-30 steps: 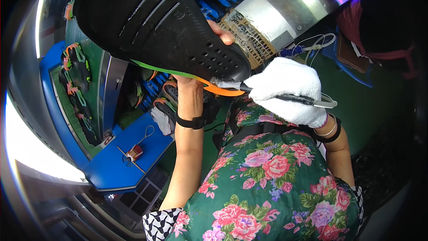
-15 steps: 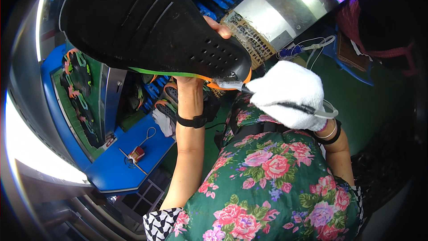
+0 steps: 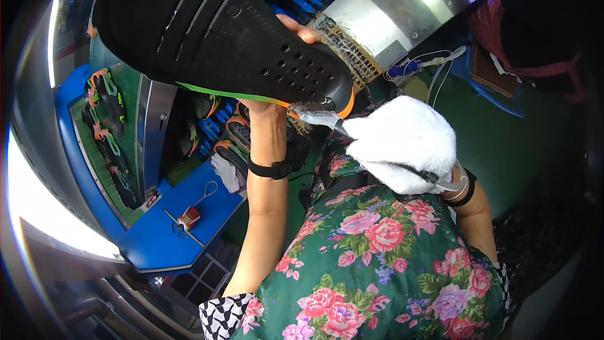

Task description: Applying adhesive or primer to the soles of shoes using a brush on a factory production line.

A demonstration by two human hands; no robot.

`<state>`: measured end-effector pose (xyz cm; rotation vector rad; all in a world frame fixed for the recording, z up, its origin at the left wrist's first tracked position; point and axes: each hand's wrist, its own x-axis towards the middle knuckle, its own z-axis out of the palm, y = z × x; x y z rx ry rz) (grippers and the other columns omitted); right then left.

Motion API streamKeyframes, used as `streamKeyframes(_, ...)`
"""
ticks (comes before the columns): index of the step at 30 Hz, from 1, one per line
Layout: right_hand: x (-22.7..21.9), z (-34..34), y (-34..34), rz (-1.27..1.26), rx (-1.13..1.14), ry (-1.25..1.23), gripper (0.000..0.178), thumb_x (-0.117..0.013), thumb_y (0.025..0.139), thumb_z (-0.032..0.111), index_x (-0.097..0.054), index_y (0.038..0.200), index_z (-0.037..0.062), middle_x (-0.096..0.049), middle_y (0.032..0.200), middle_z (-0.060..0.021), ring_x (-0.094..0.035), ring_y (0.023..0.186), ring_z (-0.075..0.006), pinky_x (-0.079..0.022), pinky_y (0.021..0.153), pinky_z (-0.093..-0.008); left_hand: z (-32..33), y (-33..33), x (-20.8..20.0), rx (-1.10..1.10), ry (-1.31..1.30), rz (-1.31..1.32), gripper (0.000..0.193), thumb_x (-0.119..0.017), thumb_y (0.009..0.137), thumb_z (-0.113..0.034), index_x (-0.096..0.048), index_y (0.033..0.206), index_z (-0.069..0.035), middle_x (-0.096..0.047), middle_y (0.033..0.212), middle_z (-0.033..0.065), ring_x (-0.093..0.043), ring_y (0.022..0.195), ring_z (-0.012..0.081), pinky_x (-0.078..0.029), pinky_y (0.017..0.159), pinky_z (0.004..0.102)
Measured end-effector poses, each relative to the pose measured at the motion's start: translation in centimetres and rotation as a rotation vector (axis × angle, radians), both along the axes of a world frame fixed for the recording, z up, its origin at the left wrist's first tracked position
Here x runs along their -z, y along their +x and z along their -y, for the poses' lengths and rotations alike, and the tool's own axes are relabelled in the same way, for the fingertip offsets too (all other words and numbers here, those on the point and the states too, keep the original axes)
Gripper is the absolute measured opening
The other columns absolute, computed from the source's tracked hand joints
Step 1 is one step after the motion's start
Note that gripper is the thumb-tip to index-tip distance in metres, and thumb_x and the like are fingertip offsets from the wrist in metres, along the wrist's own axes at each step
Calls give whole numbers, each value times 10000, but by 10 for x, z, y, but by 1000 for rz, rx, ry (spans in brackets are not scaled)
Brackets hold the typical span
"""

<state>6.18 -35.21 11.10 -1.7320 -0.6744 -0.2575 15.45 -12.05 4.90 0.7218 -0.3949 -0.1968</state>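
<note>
Reference landmark: the black shoe [image 3: 251,47], suspended in the upper left part of the view, perforated face toward the camera. Its long axis runs diagonally from the wide slotted end at upper left to the narrow end with round holes at lower right.

Left hand [image 3: 261,106]: bare, wrapped around the shoe from behind its narrower half. Fingers show at the upper edge and the palm at the lower edge; the rest is hidden, so the full finger spread cannot be told.

Right hand [image 3: 402,145]: gloved in white, folded around the handle of a brush [image 3: 314,115]. Individual finger positions cannot be made out under the glove. This hand lies just beyond the shoe's narrow end, to its lower right, and is the nearer one to that end.

Critical relation: the brush points from the glove back toward the shoe, nearly parallel to its long axis. The brush head overlaps the orange stretch of the shoe's lower rim; contact pressure cannot be judged.

Surroundings: a blue table [image 3: 148,239] stands below the shoe's wide end.
</note>
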Motion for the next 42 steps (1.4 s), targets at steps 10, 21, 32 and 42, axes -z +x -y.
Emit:
streamKeyframes(10, 10, 11, -4, -111, -92, 65, 223, -841, 738, 72, -791, 943, 144, -770, 1010, -56, -716, 821, -235, -571, 721, -354, 3, -5, 0, 28, -16, -37, 754, -658, 917, -557, -557, 1281, 95, -612, 1193, 221, -617, 1122, 345, -581, 914, 442)
streamKeyframes(21, 1, 16, -4, -94, 22, 38, 197, -819, 673, 16, -767, 860, 53, -766, 937, -118, -707, 785, -263, -548, 696, -360, 9, -4, 2, 7, -4, 11, 714, -692, 913, -521, -566, 1266, 88, -602, 1220, 208, -621, 1106, 343, -544, 976, 461)
streamKeyframes(32, 7, 19, 3, -203, 9, 127, 168, -804, 716, 1, -768, 873, 49, -761, 911, -107, -693, 747, -245, -540, 665, -341, 18, -1, -7, 147, -40, -16, 608, -703, 948, -388, -529, 1276, 93, -660, 1126, 247, -637, 1143, 371, -468, 1098, 468)
streamKeyframes(42, 15, 21, 7, -381, -78, 267, 136, -795, 719, -19, -765, 847, 17, -759, 892, -131, -715, 765, -236, -559, 696, -327, 18, -1, -12, 164, 70, -56, 684, -625, 934, -571, -590, 1206, 55, -673, 1064, 217, -651, 1028, 303, -519, 910, 405)
